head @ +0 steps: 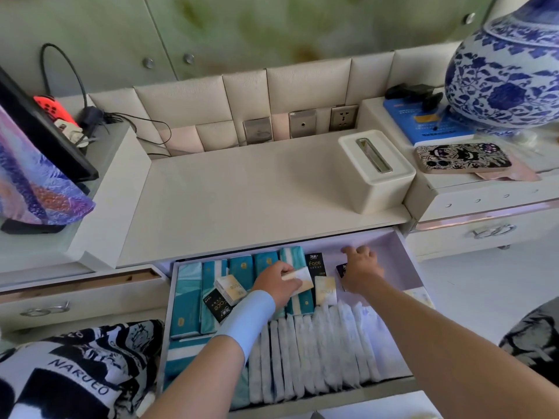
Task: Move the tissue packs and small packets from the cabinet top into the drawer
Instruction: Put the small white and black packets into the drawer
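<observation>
My left hand (276,284) pinches cream tissue packet (299,278) above teal tissue packs (186,297) in drawer (405,261); right hand (361,269) curled round dark packet (341,270) near back. Risk: tilted packets (230,290) sit proud on the row, may snag drawer when closing

Packs (187,297) fill the drawer (406,269); right-rear corner free.
</observation>
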A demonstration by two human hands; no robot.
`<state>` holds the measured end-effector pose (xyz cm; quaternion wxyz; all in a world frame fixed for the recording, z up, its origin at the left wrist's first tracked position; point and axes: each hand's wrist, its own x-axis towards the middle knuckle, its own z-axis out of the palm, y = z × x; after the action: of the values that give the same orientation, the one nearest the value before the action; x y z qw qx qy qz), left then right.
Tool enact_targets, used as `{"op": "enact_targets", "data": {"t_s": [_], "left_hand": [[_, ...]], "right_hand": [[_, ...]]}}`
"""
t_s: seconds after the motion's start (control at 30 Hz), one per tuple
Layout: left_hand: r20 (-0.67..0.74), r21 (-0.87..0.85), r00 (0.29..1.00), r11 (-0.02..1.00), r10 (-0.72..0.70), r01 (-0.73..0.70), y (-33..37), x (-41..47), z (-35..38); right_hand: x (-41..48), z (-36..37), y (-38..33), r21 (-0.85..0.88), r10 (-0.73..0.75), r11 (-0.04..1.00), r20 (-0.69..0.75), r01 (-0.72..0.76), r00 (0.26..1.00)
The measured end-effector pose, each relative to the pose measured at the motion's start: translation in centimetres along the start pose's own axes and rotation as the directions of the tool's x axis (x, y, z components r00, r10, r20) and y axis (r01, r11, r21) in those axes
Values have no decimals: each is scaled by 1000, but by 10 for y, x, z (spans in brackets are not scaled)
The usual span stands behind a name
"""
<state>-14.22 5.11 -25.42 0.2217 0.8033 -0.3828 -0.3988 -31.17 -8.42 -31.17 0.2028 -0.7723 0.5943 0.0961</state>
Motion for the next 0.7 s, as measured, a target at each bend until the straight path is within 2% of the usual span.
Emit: {"op": "enact_targets", "data": {"t_s": [0.07,0.1,0.2,0.23,0.3,0.37,0.43,0.5,0.7], "left_hand": [[-6,-5,1000,1000,8,-8,3,6,0],[-2,-10,1000,1000,15,-15,5,10,1],[11,-38,1000,999,20,-19,9,18,1],[8,-45,1000,999,19,-18,10,21,1],[-3,-56,1000,998,13,-13,11,26,0],[-13,-65,1000,998,7,-8,11,28,0],[-27,-89,1000,996,-1,-1,11,29,1],[-45,-102,999,995,-5,1,12,27,0],[-74,-97,997,995,-13,6,8,16,-6]], "right_hand": [[3,5,7,-109,-42,992,137,57,990],[4,9,8,-132,-74,987,149,94,986],[5,16,6,-63,-120,990,71,125,990],[4,15,5,1,-103,995,43,103,994],[6,7,2,272,-33,962,19,26,999],[6,-2,-6,602,55,794,71,-87,996],[5,-6,-18,791,125,581,146,-192,981],[3,-4,-27,833,164,502,171,-231,972],[-16,-4,-41,763,82,543,367,-350,927]]}}
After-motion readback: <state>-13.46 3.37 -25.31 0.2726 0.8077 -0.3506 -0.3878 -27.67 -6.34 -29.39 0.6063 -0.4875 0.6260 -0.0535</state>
